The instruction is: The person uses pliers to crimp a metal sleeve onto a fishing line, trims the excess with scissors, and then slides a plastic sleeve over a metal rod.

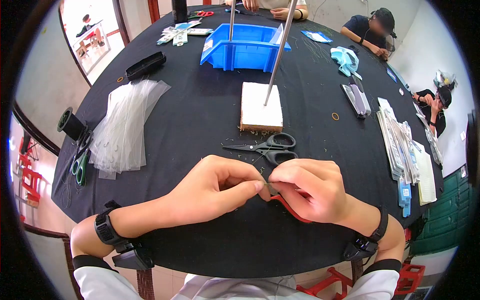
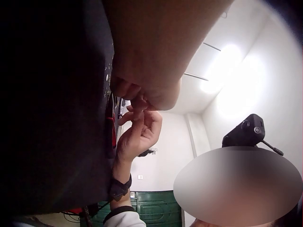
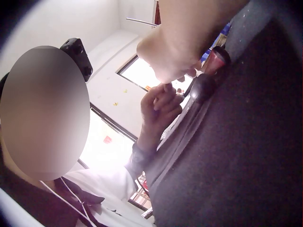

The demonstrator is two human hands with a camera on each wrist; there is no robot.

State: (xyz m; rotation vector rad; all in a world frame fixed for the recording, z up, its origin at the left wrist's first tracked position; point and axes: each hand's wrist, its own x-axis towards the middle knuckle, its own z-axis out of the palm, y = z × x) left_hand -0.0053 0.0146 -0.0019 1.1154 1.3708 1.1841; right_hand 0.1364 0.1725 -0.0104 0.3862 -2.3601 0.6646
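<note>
Low in the head view my left hand point(image 1: 215, 190) and right hand point(image 1: 317, 190) meet fingertip to fingertip. Between them, thumbs and forefingers pinch a thin greenish line point(image 1: 267, 183), mostly hidden by the fingers. A red curved handle point(image 1: 292, 210) shows on the cloth under my right hand. Just beyond the hands lie black scissors point(image 1: 265, 146), their blades pointing left. The left wrist view has my right hand point(image 2: 139, 135) touching the left one at the fingertips; the right wrist view shows my left hand point(image 3: 161, 109) from below.
A white block point(image 1: 261, 106) with a metal rod stands ahead, before a blue bin point(image 1: 245, 47). Clear plastic sleeves point(image 1: 125, 125), a black spool point(image 1: 71, 124) and green-handled scissors point(image 1: 80, 167) lie left. A stapler point(image 1: 356, 97) and stacked packets point(image 1: 395, 140) lie right. Other people sit around the table.
</note>
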